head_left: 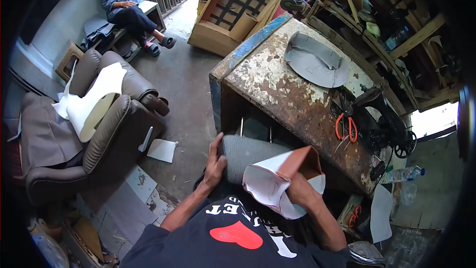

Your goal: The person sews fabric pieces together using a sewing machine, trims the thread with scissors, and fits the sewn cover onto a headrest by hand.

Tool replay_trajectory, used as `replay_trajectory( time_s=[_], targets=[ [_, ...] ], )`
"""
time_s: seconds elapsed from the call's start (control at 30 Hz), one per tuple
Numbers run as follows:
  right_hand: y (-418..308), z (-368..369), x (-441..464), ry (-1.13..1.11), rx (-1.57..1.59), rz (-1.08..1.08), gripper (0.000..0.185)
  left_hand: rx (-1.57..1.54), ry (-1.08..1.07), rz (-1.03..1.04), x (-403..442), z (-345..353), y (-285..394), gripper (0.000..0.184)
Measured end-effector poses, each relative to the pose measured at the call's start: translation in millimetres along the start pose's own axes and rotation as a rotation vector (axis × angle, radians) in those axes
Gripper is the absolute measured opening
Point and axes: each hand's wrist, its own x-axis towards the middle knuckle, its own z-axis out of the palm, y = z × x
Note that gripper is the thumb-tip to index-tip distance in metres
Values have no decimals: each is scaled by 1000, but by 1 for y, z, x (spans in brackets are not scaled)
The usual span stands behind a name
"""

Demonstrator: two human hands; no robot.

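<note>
A grey ribbed cushion-like piece (248, 154) lies in front of my body, beside the worn workbench. My left hand (215, 166) rests against its left end, fingers spread along the edge. My right hand (301, 192) reaches into a white and red-brown sewn cover (265, 181); its fingers are hidden by the material. The cover stands partly open and overlaps the right part of the grey piece. On the workbench (263, 77) lie a curved grey piece (317, 62) and orange-handled scissors (346, 128), near a black sewing machine (384, 114).
Brown recliner parts (104, 139) with white sheets stand at left. A person (124, 5) sits on a bench at the upper left. A wooden frame (238, 7) stands behind the workbench. Wood scraps fill the shelf at upper right. A plastic bottle (404, 174) lies at right.
</note>
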Motion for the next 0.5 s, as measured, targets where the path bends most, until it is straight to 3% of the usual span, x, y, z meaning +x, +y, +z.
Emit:
replay_trajectory(
  time_s=[0.03, 0.1, 0.17, 0.33, 0.43, 0.5],
  targets=[
    [2, 3, 2, -35, 209, 88, 51, 129, 24, 47, 14, 4, 7, 75],
    [24, 7, 5, -38, -104, -136, 62, 286, 9, -124, 44, 12, 34, 70],
    [42, 16, 9, -66, 4, -107, 67, 423, -24, -261, 66, 20, 64, 65],
    [33, 29, 0, 131, 994, -22, 58, 740, -142, -183, 108, 34, 137, 50],
    [41, 39, 2, 186, 1227, 6, 59, 836, -156, -155, 133, 48, 128, 49],
    [50, 46, 12, 213, 1315, 34, 59, 869, -214, -279, 147, 61, 108, 51]
  ],
)
